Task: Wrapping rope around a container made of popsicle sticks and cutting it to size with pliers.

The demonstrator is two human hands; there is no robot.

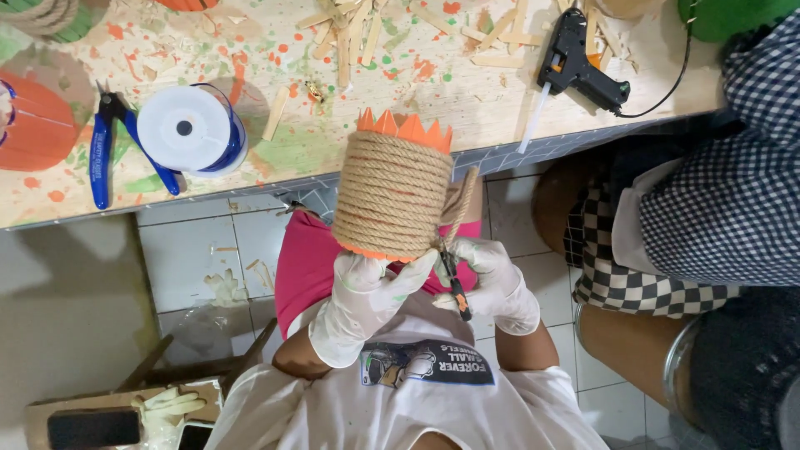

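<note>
At the upper left of the frame, blue pliers [100, 150] and a white spool [190, 129] are seen on the paint-spattered tabletop [250, 75], close to its near edge. In the middle, an orange can [393, 196] wrapped in rope is held up below that edge. The left hand [362, 304], gloved, is closed around the can's base. Nearly the whole side is covered by coils; only the orange zigzag rim and a thin orange strip at the base are left bare. A loose rope end [460, 208] hangs at the can's right side. The right hand [496, 287] is clamped on small cutters [454, 287] at that end. Free room is narrowed by another person's legs [617, 333] on the right; a glue gun [579, 67] lies at upper right.
</note>
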